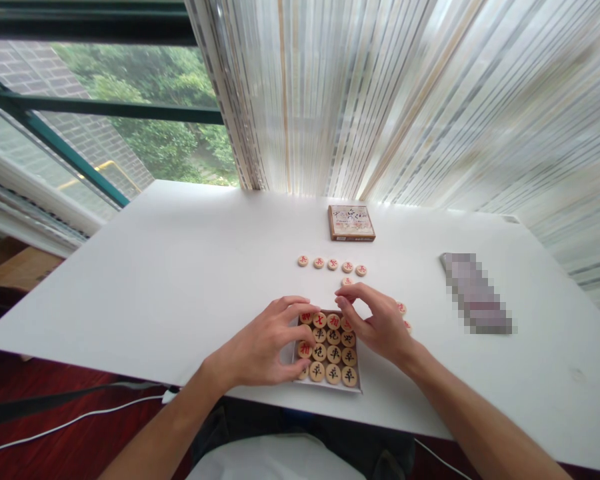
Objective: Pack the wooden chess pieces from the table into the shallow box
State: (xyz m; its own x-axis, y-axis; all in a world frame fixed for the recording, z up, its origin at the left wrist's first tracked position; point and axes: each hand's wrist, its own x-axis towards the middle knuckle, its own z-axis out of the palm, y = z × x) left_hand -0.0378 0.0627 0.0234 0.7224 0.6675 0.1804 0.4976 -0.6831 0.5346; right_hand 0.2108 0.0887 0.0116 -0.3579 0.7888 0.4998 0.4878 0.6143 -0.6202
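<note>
An open tray [359,385] near the table's front edge holds rows of round wooden pieces, some marked in red, the others in black. My left hand [275,340] lies over the tray's left side with its fingers spread, touching the tray and pieces. Above the tray's top right corner is my right hand [375,323], thumb and forefinger nearly together; whether something is between them is too small to tell. Just beyond those fingertips lies a red-marked piece [347,281]. Farther back, several red-marked pieces [333,264] form a row.
A flat printed box [351,223] stands at the back of the white table [180,280]. To the right lies a blurred, pixelated oblong object [477,293]. Two red-marked pieces [402,308] sit partly behind my right hand. Striped curtains [330,100] and a window are behind the table.
</note>
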